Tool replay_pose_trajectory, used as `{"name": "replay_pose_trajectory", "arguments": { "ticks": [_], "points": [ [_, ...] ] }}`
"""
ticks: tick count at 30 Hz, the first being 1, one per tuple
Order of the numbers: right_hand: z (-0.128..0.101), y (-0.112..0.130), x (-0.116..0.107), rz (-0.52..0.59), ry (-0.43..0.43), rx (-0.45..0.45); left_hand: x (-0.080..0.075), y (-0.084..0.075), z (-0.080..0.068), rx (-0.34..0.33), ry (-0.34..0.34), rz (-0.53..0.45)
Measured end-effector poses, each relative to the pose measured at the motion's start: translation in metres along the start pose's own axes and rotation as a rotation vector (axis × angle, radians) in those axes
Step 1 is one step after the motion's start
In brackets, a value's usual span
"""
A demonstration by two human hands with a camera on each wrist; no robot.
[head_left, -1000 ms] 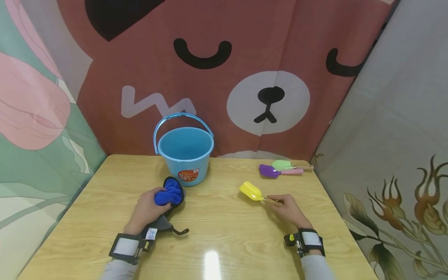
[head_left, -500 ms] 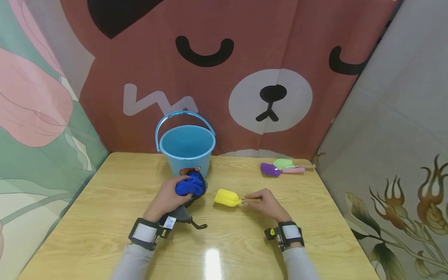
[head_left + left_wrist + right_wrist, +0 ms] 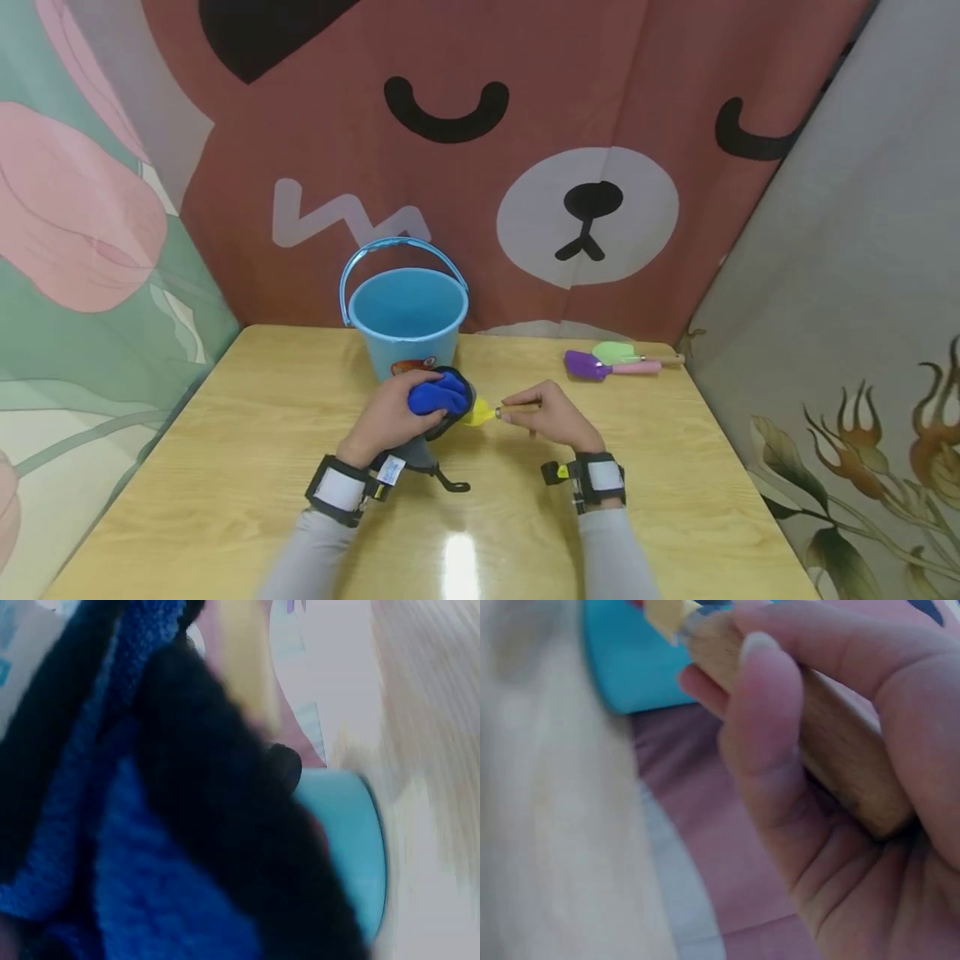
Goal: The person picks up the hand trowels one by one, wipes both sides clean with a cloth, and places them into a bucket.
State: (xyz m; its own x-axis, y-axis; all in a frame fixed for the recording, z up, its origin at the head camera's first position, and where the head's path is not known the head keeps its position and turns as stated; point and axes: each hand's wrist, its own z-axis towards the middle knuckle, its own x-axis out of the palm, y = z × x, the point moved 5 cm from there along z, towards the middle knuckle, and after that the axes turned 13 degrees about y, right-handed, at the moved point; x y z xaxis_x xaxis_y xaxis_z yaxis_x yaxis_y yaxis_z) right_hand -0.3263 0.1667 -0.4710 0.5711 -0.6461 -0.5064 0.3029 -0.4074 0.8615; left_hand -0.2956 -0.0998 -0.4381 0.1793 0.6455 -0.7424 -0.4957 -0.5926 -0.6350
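My left hand [image 3: 390,417] grips a blue and black cloth [image 3: 438,398] just in front of the blue bucket [image 3: 408,321]. The cloth [image 3: 150,847] fills the left wrist view, blurred. My right hand [image 3: 551,417] holds a small yellow shovel [image 3: 480,412] by its wooden handle [image 3: 817,750], fingers curled round it. The shovel's yellow blade touches the cloth and is partly hidden behind it. Both hands hover a little above the wooden table [image 3: 225,467].
A purple shovel [image 3: 592,365] and a green shovel [image 3: 622,353] lie at the table's far right. A bear-print curtain [image 3: 525,167] hangs behind the table. A black hook [image 3: 450,482] on a grey strap hangs from the cloth near my left wrist.
Both hands came together toward the table's middle. The left hand carried the cloth right, and the right hand brought the yellow shovel left until its blade met the cloth.
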Motion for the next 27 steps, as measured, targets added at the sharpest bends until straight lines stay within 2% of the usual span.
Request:
{"name": "replay_pose_trajectory", "arguments": {
  "ticks": [3, 8, 15, 22, 27],
  "points": [
    [0.004, 0.009, -0.005, -0.013, -0.005, -0.016, 0.005, -0.003, 0.005, 0.016, 0.010, -0.013],
    [0.003, 0.020, -0.011, -0.026, -0.009, 0.011, 0.009, -0.003, 0.009, 0.027, 0.041, -0.029],
    [0.000, 0.028, -0.020, -0.009, -0.038, -0.005, 0.007, -0.016, 0.014, 0.050, 0.091, 0.007],
    [-0.004, 0.026, -0.022, 0.021, -0.092, 0.031, 0.007, -0.024, 0.022, 0.027, 0.170, 0.036],
    [-0.004, 0.027, -0.020, 0.007, -0.113, 0.062, 0.011, -0.026, 0.027, 0.012, 0.197, 0.066]
  ]
}}
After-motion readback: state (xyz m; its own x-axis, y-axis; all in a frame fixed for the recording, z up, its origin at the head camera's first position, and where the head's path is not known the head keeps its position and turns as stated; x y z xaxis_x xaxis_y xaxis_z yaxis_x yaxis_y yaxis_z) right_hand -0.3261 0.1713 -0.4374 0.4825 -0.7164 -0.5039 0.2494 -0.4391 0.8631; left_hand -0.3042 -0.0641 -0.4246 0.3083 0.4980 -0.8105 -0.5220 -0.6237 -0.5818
